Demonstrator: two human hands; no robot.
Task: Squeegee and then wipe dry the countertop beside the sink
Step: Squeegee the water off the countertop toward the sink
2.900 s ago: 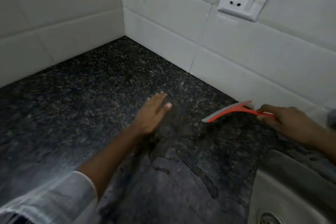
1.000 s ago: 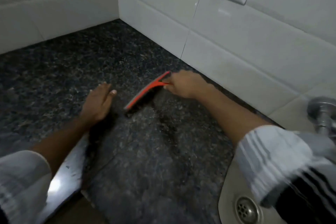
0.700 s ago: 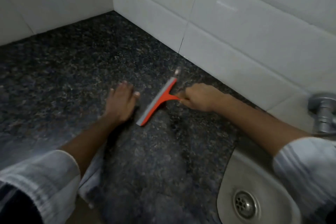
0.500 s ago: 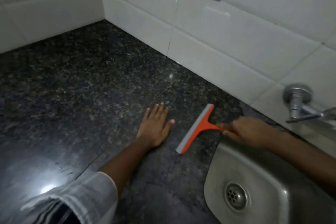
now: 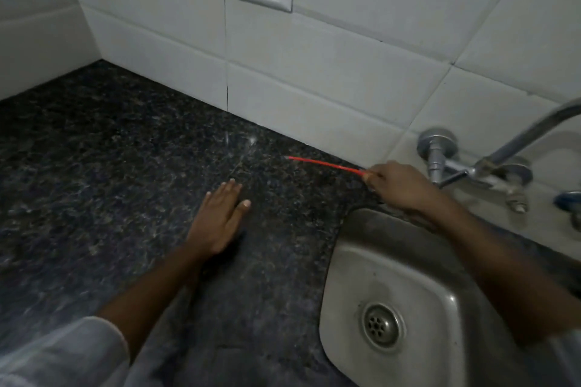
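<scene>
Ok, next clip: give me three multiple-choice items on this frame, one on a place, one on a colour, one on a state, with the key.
1. Where is the squeegee?
A. in the sink bowl
B. by the foot of the tiled wall, left of the tap
C. under the left hand

2. What colour is the squeegee?
A. blue
B. green
C. orange-red

3. How is the left hand?
A. flat on the countertop, fingers straight
B. gripping a cloth
C. curled in a fist

Key: 1 B, it lies along the wall, held by the right hand beside the tap; 2 C, its edge shows orange-red; 3 A, the palm rests on the countertop and holds nothing.
</scene>
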